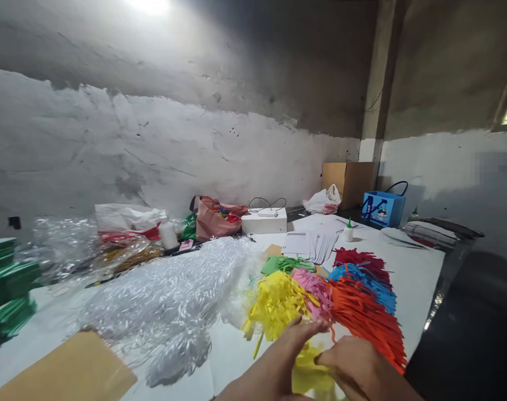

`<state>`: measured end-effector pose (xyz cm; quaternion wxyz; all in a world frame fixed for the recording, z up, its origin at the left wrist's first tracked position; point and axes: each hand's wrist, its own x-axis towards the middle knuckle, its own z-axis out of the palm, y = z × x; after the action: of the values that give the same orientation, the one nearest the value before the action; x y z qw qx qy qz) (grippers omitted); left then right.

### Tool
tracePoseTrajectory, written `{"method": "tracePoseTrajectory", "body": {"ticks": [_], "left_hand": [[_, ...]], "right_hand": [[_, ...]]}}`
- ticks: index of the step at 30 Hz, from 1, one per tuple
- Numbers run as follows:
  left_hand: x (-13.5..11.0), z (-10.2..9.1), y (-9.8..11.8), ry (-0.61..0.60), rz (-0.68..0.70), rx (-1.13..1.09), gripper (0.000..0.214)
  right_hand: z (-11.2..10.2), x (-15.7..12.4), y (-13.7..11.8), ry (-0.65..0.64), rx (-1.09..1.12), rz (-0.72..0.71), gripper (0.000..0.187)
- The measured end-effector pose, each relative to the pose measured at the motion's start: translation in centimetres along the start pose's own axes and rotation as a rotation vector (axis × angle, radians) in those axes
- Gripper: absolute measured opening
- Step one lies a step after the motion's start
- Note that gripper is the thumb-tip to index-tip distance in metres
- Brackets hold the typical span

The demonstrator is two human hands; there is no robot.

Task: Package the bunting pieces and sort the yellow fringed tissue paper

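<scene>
My left hand (284,348) and my right hand (357,365) meet at the bottom edge, both with fingers pinched on a piece of fringed yellow paper (309,370). Just beyond them lies a pile of yellow fringed paper (274,303). Behind it are pink (315,287), orange (368,317), blue (362,278), dark red (359,259) and green (284,263) fringed bundles on the white table (416,273).
A heap of clear shredded plastic (170,301) fills the table's left middle. Brown card (65,373) lies bottom left, green stacks (6,284) far left. White sheets (311,242), a glue bottle (348,229), a white box (265,221), bags and a blue bag (382,208) stand behind.
</scene>
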<state>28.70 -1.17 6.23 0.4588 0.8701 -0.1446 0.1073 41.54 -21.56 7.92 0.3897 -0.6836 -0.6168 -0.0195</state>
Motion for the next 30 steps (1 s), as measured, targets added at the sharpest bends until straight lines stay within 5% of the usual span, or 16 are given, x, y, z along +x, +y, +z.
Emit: {"method": "tracePoseTrajectory", "body": {"ticks": [2, 7, 10, 14, 17, 21, 24, 27, 30], "left_hand": [[-1.2, -0.8, 1.3, 0.012, -0.132, -0.073, 0.087], [-6.7, -2.5, 1.5, -0.070, -0.484, -0.392, 0.024], [-11.3, -3.1, 1.2, 0.017, -0.583, -0.440, 0.016], [-17.0, -4.3, 2.1, 0.156, -0.627, -0.360, 0.015], [-20.4, -5.7, 2.8, 0.232, -0.652, -0.193, 0.010], [-24.5, -8.5, 2.5, 0.414, -0.586, 0.252, 0.010], [-27.9, -10.8, 0.8, 0.557, -0.494, 0.594, 0.023], [-32.2, -11.7, -2.1, 0.646, -0.491, 0.811, 0.034], [-36.2, -9.8, -4.5, 0.639, -0.613, 1.059, 0.053]], "right_hand": [[-0.5, 1.9, -2.3, -0.081, 0.079, -0.027, 0.025], [0.1, 5.2, -4.0, -0.194, 0.336, 0.115, 0.022], [3.2, 6.4, -3.6, -0.303, 0.543, 0.180, 0.029], [8.7, 7.5, -3.9, -0.430, 0.502, 0.086, 0.032], [10.8, 8.9, -5.2, -0.352, 0.406, -0.029, 0.030], [9.9, 10.6, -7.1, -0.150, 0.251, -0.253, 0.028], [10.6, 9.8, -7.9, -0.031, 0.102, -0.550, 0.031], [15.5, 7.2, -7.0, 0.032, -0.181, -0.875, 0.033], [22.8, 4.2, -4.4, 0.010, -0.264, -0.877, 0.028]]}}
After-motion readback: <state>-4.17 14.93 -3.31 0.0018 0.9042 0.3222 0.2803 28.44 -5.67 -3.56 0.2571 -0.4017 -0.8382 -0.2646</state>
